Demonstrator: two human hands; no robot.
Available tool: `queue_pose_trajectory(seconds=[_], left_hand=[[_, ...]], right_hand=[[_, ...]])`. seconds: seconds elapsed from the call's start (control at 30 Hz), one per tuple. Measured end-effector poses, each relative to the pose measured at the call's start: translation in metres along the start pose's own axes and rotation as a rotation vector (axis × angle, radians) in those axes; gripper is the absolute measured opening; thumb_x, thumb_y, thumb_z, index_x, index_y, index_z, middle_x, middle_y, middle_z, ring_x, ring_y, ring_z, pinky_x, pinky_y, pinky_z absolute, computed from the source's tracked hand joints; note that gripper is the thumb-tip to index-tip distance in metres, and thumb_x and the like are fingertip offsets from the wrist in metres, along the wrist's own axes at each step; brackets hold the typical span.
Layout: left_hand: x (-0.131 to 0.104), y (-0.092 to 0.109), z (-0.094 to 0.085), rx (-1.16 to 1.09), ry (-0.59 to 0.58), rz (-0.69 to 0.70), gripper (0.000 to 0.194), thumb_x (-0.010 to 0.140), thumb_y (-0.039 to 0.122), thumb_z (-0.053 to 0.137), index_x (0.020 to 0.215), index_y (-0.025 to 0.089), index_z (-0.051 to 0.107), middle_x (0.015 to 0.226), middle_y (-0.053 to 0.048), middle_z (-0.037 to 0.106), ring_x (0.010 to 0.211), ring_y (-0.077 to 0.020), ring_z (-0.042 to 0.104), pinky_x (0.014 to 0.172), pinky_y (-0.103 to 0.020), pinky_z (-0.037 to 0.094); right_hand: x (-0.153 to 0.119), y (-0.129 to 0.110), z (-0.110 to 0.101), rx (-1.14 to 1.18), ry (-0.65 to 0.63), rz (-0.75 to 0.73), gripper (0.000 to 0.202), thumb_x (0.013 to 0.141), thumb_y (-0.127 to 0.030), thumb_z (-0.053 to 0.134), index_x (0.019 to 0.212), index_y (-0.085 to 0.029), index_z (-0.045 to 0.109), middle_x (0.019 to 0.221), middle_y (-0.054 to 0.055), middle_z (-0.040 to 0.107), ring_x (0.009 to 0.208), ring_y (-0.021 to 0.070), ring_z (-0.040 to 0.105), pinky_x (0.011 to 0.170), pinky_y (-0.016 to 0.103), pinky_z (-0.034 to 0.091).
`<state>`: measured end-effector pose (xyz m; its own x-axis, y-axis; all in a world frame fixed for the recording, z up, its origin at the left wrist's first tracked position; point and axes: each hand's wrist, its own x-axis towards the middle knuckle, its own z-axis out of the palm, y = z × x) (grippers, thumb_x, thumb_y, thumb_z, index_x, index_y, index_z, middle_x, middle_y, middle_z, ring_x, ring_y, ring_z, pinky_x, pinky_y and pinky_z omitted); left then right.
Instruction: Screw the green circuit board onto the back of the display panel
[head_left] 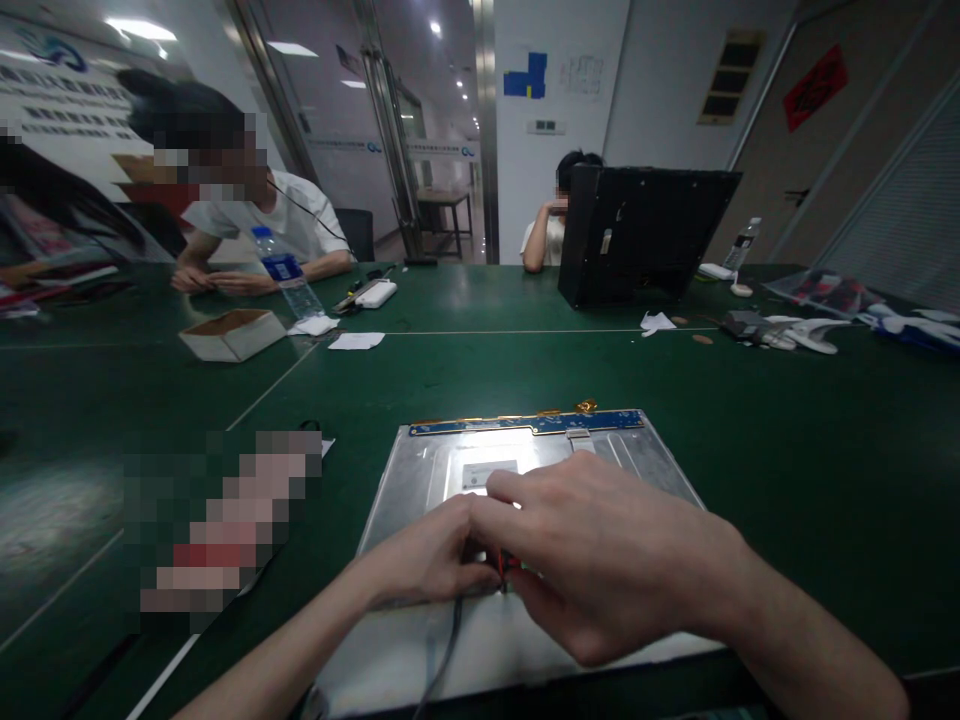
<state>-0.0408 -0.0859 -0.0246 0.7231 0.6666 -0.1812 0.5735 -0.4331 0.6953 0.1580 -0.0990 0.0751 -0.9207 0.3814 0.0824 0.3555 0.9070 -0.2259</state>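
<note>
The fingers of the left hand (431,552) and right hand (611,545) meet, thumbs and forefingers curled in and pinching thin red wires (501,566) between them; the right hand covers much of this spot, so whether a small plug sits in that grip I cannot tell. The wires lie right at the fingertips, above the near part of a metal-backed panel (394,505). They should be light and limp, easily strained at their ends, so best held close to the joint. A dark cable (448,655) runs from under the left hand toward the near edge. The panel looks stiff, smooth and perhaps slippery, likely fragile on its hidden face; its side edges offer the safest hold. Beyond the fingers, a blue circuit strip (495,427) along the far edge looks delicate. Green bench (795,470) surrounds it all.
</note>
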Motion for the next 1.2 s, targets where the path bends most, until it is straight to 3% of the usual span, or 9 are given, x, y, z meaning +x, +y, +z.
queue_pose_trajectory(seconds=[0.1,0.33,0.63,0.9,1.0,1.2], left_hand=[[-0.001,-0.001,0.001,0.009,-0.017,-0.018,0.013,0.075,0.019,0.055,0.083,0.013,0.063,0.086,-0.005,0.066,0.075,-0.02,0.059,0.061,-0.023,0.045],[-0.001,-0.002,0.001,-0.034,0.009,0.046,0.014,0.074,0.019,0.058,0.085,0.015,0.066,0.084,-0.004,0.067,0.075,-0.0197,0.059,0.064,-0.024,0.044],[0.0,-0.007,0.003,0.009,-0.033,-0.002,0.014,0.074,0.018,0.056,0.081,0.014,0.068,0.083,-0.004,0.069,0.077,-0.0216,0.06,0.066,-0.025,0.046],[-0.002,0.003,-0.001,-0.045,0.007,0.072,0.017,0.075,0.02,0.057,0.087,0.015,0.068,0.085,-0.004,0.068,0.075,-0.0202,0.06,0.063,-0.023,0.044],[-0.002,0.002,-0.001,-0.04,0.041,0.072,0.016,0.074,0.02,0.057,0.085,0.014,0.067,0.085,-0.004,0.067,0.076,-0.0205,0.06,0.064,-0.024,0.044],[0.0,-0.005,0.003,-0.005,-0.017,-0.007,0.014,0.072,0.018,0.056,0.082,0.014,0.065,0.086,-0.005,0.068,0.076,-0.021,0.059,0.063,-0.024,0.045]], right_hand=[[0.001,0.0,0.0,-0.018,0.009,-0.013,0.024,0.078,-0.022,0.058,0.1,-0.012,0.057,0.087,0.005,0.061,0.062,0.013,0.045,0.048,0.027,0.029],[0.002,0.002,0.005,-0.079,0.043,0.039,0.017,0.09,-0.024,0.049,0.101,-0.017,0.059,0.078,0.002,0.063,0.059,0.0131,0.047,0.048,0.029,0.025],[0.001,0.0,0.002,-0.044,0.025,0.001,0.021,0.078,-0.019,0.057,0.098,-0.013,0.057,0.09,0.006,0.06,0.063,0.013,0.044,0.047,0.028,0.027],[0.003,0.001,0.006,-0.101,0.057,0.013,0.016,0.091,-0.024,0.048,0.1,-0.016,0.059,0.084,0.003,0.062,0.063,0.0133,0.047,0.048,0.029,0.024],[0.003,0.0,0.003,-0.071,0.044,0.013,0.018,0.089,-0.025,0.052,0.102,-0.015,0.058,0.09,0.005,0.061,0.066,0.0139,0.048,0.048,0.029,0.027],[0.002,-0.001,0.002,-0.042,0.035,-0.01,0.02,0.08,-0.02,0.056,0.098,-0.012,0.055,0.09,0.006,0.059,0.062,0.0123,0.042,0.046,0.027,0.027]])
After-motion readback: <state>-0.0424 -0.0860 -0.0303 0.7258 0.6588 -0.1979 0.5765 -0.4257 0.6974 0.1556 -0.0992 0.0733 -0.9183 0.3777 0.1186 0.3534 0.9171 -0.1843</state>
